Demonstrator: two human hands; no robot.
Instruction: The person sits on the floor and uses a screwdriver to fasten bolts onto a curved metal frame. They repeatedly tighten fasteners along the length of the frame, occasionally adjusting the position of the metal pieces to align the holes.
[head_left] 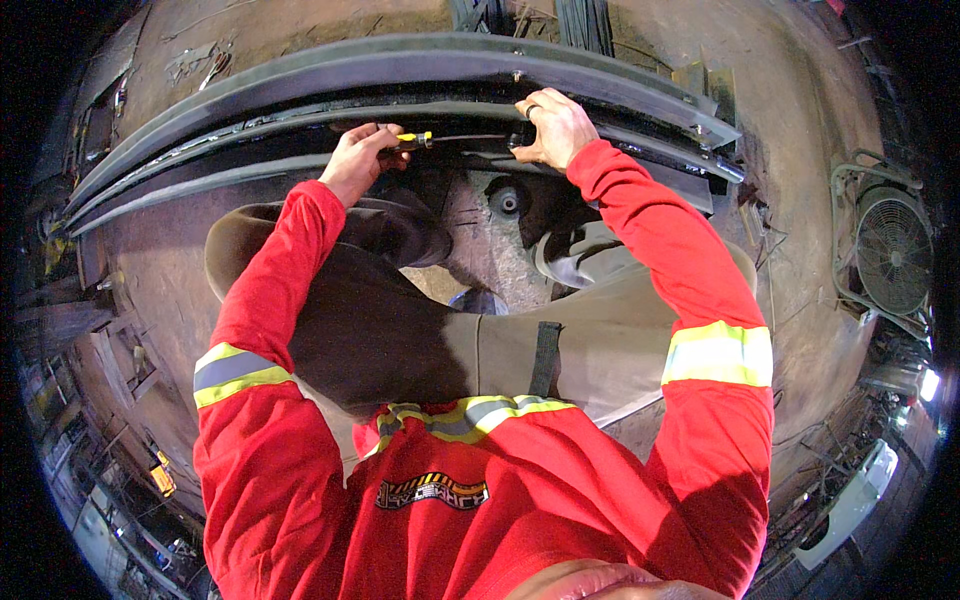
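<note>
Screwdriver (415,140) | yellow-black handle | thin shaft pointing right | small black piece (517,140) near shaft's far end

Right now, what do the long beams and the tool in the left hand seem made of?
Long beams: probably steel, matte grey, with smooth flat faces; painted or bare, unclear. Tool handle: likely plastic, bright yellow and black. Tool shaft: perhaps dull metal, thin and straight.

left hand (357,162): yellow-handled tool (413,140) | right hand (560,127): dark piece (518,138) | metal beams (400,66): near both | fan (893,242): far right
</note>
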